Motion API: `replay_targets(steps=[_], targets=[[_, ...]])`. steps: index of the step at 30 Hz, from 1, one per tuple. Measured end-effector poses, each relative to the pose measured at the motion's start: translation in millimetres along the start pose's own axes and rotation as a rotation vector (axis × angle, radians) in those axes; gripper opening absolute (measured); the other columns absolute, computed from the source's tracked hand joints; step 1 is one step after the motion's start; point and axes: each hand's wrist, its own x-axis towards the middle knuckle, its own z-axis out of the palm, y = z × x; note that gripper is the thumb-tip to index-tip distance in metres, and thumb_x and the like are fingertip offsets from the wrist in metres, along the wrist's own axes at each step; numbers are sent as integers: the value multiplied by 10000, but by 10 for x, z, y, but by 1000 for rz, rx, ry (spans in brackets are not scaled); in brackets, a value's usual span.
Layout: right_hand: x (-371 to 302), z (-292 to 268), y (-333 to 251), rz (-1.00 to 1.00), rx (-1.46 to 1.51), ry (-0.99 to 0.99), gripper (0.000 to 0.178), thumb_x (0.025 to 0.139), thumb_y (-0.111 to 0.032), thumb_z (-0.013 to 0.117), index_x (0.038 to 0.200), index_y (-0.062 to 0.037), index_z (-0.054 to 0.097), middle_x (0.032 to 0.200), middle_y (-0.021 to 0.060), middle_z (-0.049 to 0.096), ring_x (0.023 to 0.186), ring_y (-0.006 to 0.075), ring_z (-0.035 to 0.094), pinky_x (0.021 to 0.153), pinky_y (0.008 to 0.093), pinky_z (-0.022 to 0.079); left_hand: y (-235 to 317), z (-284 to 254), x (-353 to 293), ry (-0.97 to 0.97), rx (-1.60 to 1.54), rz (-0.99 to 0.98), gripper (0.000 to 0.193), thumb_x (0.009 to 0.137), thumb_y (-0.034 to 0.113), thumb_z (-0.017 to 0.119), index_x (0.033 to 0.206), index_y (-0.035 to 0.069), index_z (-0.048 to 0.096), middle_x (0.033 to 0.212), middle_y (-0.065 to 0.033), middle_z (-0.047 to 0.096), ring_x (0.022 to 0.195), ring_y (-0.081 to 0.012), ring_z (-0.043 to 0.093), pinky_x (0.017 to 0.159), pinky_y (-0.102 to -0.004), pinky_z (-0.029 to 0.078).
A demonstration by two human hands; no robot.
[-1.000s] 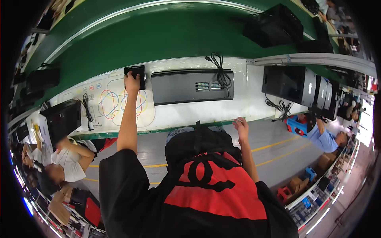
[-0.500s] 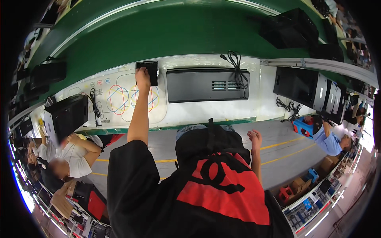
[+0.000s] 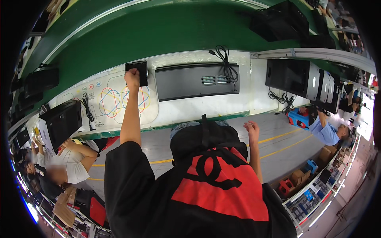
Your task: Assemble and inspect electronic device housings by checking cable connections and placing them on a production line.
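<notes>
While the left hand (image 3: 132,80) is laid over the left part of a black box (image 3: 142,75), its fingers are seen curled against the box's top; whether it is firmly grasped or only touched cannot be told. The box is set left of centre in the upper half of the frame, at the far edge of a white work surface (image 3: 202,107). The right hand (image 3: 252,131), right of centre near mid-height, is held above the grey floor (image 3: 272,126), its fingers released, loosely bent and parted.

Below the left wrist, a pale mat (image 3: 119,101) is printed with interlaced coloured ovals. Just right of the box, a dark grey computer case (image 3: 182,85) is laid flat, and by a looped black cable (image 3: 228,71) its right end is partly covered. At centre right, another black case (image 3: 286,81) is placed, with a tangled cable (image 3: 287,100) below it. At left, a black case (image 3: 65,123) is touched by a white-sleeved co-worker (image 3: 77,168). Across the top, a green belt (image 3: 170,33) is stretched, and a black case (image 3: 279,22) is borne on it at upper right.
</notes>
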Motion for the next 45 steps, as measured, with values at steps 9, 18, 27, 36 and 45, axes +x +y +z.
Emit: replay_targets(steps=[9, 18, 27, 36, 45], targets=[[98, -96, 78, -47, 0, -13, 309, 888, -204, 555, 1133, -15, 562, 998, 126, 672, 921, 209, 646, 816, 308, 439, 205, -236, -86, 4, -717, -373, 247, 824, 63, 689, 1055, -19, 669, 893, -71, 686, 759, -119, 623, 744, -230, 510], [-24, 49, -395, -148, 49, 23, 203, 916, -112, 527, 1072, 12, 566, 971, 115, 659, 906, 183, 631, 826, 281, 454, 972, -793, -328, -19, -1429, -509, 310, 909, -26, 548, 1205, -109, 507, 1065, -130, 595, 945, -184, 591, 848, -248, 507], [-1638, 1114, -2921, -1001, 116, -523, 136, 865, 43, 555, 1000, 40, 570, 948, 128, 650, 896, 208, 606, 842, 311, 457, 3298, -1606, -1607, -505, -1722, -318, 179, 920, 83, 580, 1062, -25, 583, 929, -86, 593, 863, -151, 552, 761, -227, 469], [-1657, 945, -3204, -1433, 121, -523, 305, 692, 120, 679, 972, 30, 599, 884, 117, 688, 827, 235, 623, 730, 314, 497, 3860, -1698, -1928, -649, -1614, -199, 295, 804, 174, 741, 941, 22, 528, 831, -64, 568, 692, -115, 541, 591, -203, 445], [-1572, 759, -3094, -1456, 148, -468, 304, 648, 139, 706, 903, 12, 602, 823, 115, 682, 764, 217, 610, 660, 299, 481, 3882, -1645, -1968, -755, -1483, -140, 191, 819, 18, 692, 958, -32, 572, 903, -102, 640, 778, -135, 632, 665, -235, 540]])
